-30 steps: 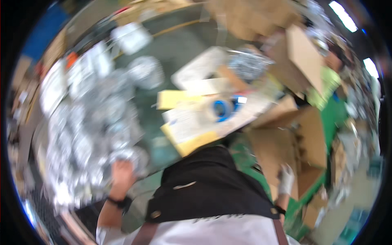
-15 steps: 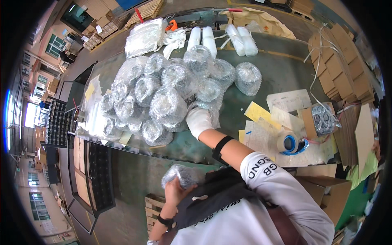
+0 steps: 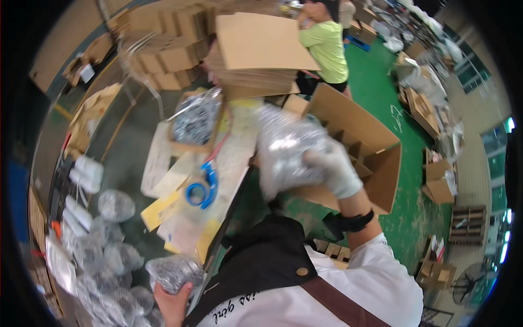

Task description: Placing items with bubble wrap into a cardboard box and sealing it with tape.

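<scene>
My right hand, in a white glove, is closed on a bubble-wrapped bundle. That bundle hangs at the near left side of an open cardboard box, hiding part of it. Cardboard dividers split the box's inside into compartments. At the lower left, my bare left hand grips a second bubble-wrapped bundle close to the table edge. What the wrapping contains cannot be made out. Many similar bundles are heaped on the table beyond my left hand.
Papers, a blue tape roll and a small carton of shiny wrapped parts lie on the table. Flat cardboard is stacked behind. A person in a yellow-green shirt stands past the box, on green floor.
My view has swung right, from the heap to the open box. My right hand has left the heap with a bundle and is now beside the box. The left still holds its bundle.
</scene>
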`<state>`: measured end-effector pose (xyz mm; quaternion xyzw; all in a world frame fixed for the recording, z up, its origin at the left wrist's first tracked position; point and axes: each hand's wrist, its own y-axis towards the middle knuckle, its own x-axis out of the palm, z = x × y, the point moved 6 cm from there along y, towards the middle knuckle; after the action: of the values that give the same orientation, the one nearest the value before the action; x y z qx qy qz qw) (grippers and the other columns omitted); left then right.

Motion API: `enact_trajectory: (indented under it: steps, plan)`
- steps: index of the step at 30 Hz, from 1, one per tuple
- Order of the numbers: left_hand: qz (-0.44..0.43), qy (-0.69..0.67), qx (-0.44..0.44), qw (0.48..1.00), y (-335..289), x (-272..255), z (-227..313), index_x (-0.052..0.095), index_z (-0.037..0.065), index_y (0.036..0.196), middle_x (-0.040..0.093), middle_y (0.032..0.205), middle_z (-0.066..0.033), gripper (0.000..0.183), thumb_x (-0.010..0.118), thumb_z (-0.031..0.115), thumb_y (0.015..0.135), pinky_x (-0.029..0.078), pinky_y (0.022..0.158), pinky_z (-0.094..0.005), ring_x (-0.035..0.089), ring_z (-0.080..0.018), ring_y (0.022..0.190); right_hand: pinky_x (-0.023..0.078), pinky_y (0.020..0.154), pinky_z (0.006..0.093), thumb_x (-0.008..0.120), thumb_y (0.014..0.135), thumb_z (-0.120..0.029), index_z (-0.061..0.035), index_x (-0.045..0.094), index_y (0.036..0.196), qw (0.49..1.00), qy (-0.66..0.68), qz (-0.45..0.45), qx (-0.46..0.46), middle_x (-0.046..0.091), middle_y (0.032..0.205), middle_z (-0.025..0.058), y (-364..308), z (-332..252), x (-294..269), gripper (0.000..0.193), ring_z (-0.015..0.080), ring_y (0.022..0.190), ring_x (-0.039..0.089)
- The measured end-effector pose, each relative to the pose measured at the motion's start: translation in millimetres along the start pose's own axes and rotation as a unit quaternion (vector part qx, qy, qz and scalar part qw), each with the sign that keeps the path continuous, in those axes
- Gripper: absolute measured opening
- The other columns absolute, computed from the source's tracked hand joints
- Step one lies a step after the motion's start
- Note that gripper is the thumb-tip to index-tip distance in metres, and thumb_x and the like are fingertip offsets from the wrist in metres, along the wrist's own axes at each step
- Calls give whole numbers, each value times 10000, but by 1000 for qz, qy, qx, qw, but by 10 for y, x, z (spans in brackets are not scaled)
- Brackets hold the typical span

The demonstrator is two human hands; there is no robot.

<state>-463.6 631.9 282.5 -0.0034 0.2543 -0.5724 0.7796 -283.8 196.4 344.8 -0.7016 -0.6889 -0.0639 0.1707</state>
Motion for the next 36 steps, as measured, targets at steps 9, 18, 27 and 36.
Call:
enact_trajectory:
  steps: [9,18,27,36]
  plan:
    - [-365,178,367,837,657,3016,2597,533,-27,1131,643,949,-193,527,779,160,705,478,835,-379,634,-318,860,528,817,376,682,727,-224,26,623,1050,797,-484,351,79,666,994,209,1086,426,-3607,412,292,914,662]
    - [-476,580,438,495,701,5892,2211,530,21,973,675,839,-151,286,657,165,761,429,758,-440,658,-332,815,512,839,431,637,739,-299,-7,621,1085,722,-613,229,224,656,989,242,1429,1019,-3926,453,380,934,644]
    - [-631,726,155,224,1178,6359,446,504,59,1317,604,1222,-164,544,567,163,786,434,972,-433,591,-343,1105,524,784,431,639,782,-332,12,641,1016,687,-704,123,134,656,969,234,1351,1088,-3867,416,324,881,662]
    - [-563,289,359,686,817,5497,2654,569,60,1160,644,1035,-182,373,529,354,934,487,831,-436,615,-354,963,485,830,370,589,848,-307,47,579,1165,898,-424,-91,77,655,1033,221,1278,588,-2638,475,287,963,643]
